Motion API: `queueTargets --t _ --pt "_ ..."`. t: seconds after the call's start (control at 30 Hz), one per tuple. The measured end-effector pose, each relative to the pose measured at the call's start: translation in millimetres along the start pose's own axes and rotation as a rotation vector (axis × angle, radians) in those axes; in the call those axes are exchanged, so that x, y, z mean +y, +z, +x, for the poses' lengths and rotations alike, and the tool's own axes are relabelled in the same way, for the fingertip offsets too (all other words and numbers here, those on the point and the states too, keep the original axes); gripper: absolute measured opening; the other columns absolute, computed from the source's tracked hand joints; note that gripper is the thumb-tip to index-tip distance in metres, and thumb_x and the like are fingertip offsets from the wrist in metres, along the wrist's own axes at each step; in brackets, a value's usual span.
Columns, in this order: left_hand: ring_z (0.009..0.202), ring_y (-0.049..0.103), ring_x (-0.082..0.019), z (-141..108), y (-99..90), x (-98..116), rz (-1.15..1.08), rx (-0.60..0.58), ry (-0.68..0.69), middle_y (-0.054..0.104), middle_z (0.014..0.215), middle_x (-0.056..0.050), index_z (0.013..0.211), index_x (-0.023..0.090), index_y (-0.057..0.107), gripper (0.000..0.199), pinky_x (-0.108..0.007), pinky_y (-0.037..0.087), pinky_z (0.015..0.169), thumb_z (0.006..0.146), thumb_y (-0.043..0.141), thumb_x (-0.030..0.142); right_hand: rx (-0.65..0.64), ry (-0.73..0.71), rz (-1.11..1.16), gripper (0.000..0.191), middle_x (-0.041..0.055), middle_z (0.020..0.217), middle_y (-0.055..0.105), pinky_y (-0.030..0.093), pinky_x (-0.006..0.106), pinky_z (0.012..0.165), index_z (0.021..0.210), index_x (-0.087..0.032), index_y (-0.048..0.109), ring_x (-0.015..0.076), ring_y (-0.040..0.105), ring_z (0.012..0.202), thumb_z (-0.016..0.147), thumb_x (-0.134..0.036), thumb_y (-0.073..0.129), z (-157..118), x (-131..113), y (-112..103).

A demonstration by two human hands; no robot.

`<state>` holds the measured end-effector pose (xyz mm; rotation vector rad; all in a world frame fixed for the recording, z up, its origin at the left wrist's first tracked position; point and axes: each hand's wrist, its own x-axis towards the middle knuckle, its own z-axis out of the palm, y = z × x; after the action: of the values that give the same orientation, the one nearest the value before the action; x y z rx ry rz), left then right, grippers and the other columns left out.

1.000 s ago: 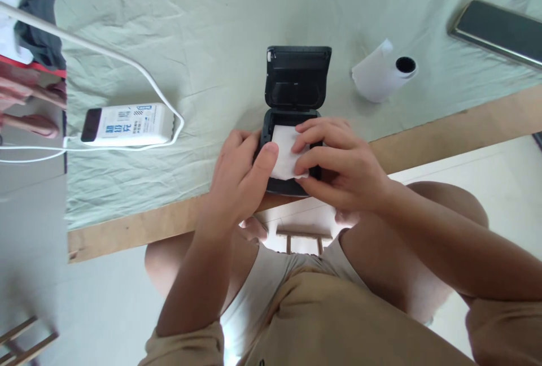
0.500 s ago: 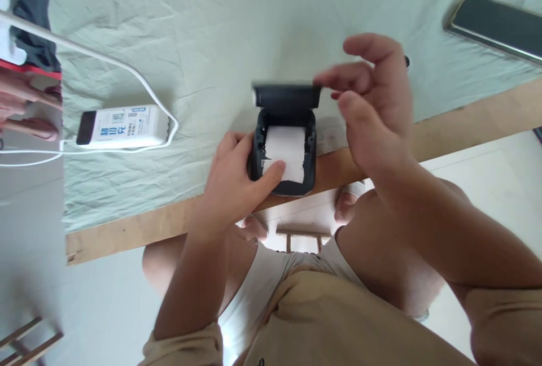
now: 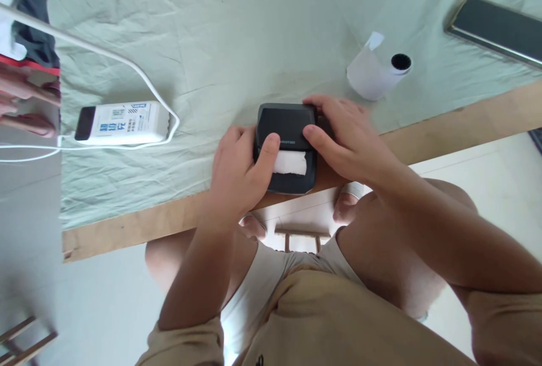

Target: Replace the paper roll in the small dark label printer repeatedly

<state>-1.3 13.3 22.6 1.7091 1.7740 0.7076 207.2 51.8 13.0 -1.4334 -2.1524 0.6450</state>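
Note:
A small black printer lies at the table's front edge with its lid down. A strip of white paper sticks out below the lid. My left hand grips the printer's left side, its thumb on the lid's lower edge beside the paper. My right hand holds the printer's right side, with the thumb on the lid's right edge and the fingers at its far corner. Beyond my right hand stands a white paper roll, its end loosely unrolled.
A white power bank with a white cable lies at the left. At the right back is a dark phone-like object. Another person's hand shows at the left edge. The table has a wooden edge.
The printer's lid has swung down from upright to closed. My right hand has come down and left onto the printer, uncovering the paper roll. My left thumb has moved up off the inner paper.

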Motion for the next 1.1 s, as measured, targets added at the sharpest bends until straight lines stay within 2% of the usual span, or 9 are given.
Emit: queueTargets --t 0.1,0.23,0.37,0.47,0.67,0.77,0.83,0.97,1.1 --pt "0.107 0.064 -0.031 -2 8.2 -3 -0.156 0.068 0.051 0.064 0.1 -0.01 0.097 0.023 0.071 0.043 -0.049 0.051 0.096 0.1 0.052 0.061 -0.019 -0.028 0.21 0.051 0.0151 0.135 0.07 0.054 0.057 0.109 0.139 -0.02 0.057 0.0338 0.066 0.126 0.097 -0.05 0.056 -2 -3 -4" --pt "0.112 0.068 -0.028 -10 18.4 -4 -0.507 0.119 0.067 0.068 0.115 -0.008 0.124 0.025 0.07 0.045 -0.042 0.055 0.102 0.096 0.065 0.06 -0.02 -0.062 0.52 0.051 0.0107 0.148 0.061 0.063 0.047 0.1 0.139 -0.029 0.049 0.0293 0.066 0.129 0.093 -0.042 0.065 -9 -3 -7" --pt "0.082 0.072 -0.02 -16 22.9 0 -0.853 0.027 -0.046 0.072 0.108 -0.003 0.132 0.032 0.059 0.052 -0.034 0.063 0.076 0.088 0.079 0.054 -0.005 -0.111 0.602 0.054 0.0069 0.152 0.058 0.064 0.049 0.101 0.138 -0.036 0.047 0.0302 0.065 0.132 0.091 -0.048 0.068 -14 3 -4" --pt "0.079 0.074 -0.019 -17 25.0 1 -0.965 0.025 -0.061 0.073 0.102 -0.001 0.131 0.033 0.058 0.055 -0.03 0.063 0.07 0.086 0.083 0.052 0.006 -0.177 0.611 0.048 0.0072 0.152 0.058 0.062 0.049 0.105 0.135 -0.036 0.049 0.0308 0.058 0.142 0.092 -0.047 0.068 -13 7 -1" --pt "0.092 0.078 -0.024 -19 25.8 -5 -1.035 -0.016 -0.024 0.077 0.1 -0.006 0.124 0.025 0.074 0.04 -0.032 0.065 0.079 0.091 0.079 0.047 -0.007 -0.345 0.582 0.037 0.0111 0.148 0.056 0.061 0.044 0.1 0.13 -0.03 0.052 0.0268 0.053 0.146 0.096 -0.037 0.066 -5 9 2" --pt "0.099 0.078 -0.025 -17 25.7 -4 -1.026 0.011 -0.024 0.078 0.104 -0.006 0.127 0.026 0.073 0.042 -0.032 0.066 0.083 0.091 0.08 0.045 0.012 -0.378 0.536 0.035 0.0099 0.151 0.055 0.057 0.047 0.109 0.133 -0.03 0.052 0.026 0.05 0.15 0.1 -0.038 0.061 -4 9 5" --pt "0.112 0.077 -0.028 -15 26.9 -1 -1.067 0.015 -0.007 0.079 0.112 -0.006 0.126 0.026 0.073 0.041 -0.033 0.065 0.09 0.092 0.078 0.049 0.036 -0.364 0.493 0.035 0.0096 0.156 0.051 0.055 0.049 0.113 0.137 -0.031 0.052 0.0255 0.046 0.153 0.103 -0.041 0.055 -5 10 8" --pt "0.143 0.061 -0.03 -9 31.0 6 -1.248 0.049 0.012 0.079 0.121 -0.004 0.117 0.027 0.074 0.041 -0.039 0.058 0.113 0.096 0.067 0.062 0.055 -0.31 0.464 0.039 0.009 0.159 0.046 0.059 0.046 0.105 0.142 -0.033 0.051 0.027 0.044 0.154 0.106 -0.048 0.05 -8 12 13" --pt "0.143 0.062 -0.03 -6 33.5 7 -1.29 0.081 -0.138 0.082 0.109 -0.006 0.103 0.021 0.077 0.034 -0.043 0.055 0.118 0.099 0.065 0.053 0.068 -0.295 0.484 0.038 0.0078 0.154 0.053 0.059 0.043 0.106 0.143 -0.033 0.052 0.0231 0.056 0.141 0.108 -0.044 0.048 -8 11 12"
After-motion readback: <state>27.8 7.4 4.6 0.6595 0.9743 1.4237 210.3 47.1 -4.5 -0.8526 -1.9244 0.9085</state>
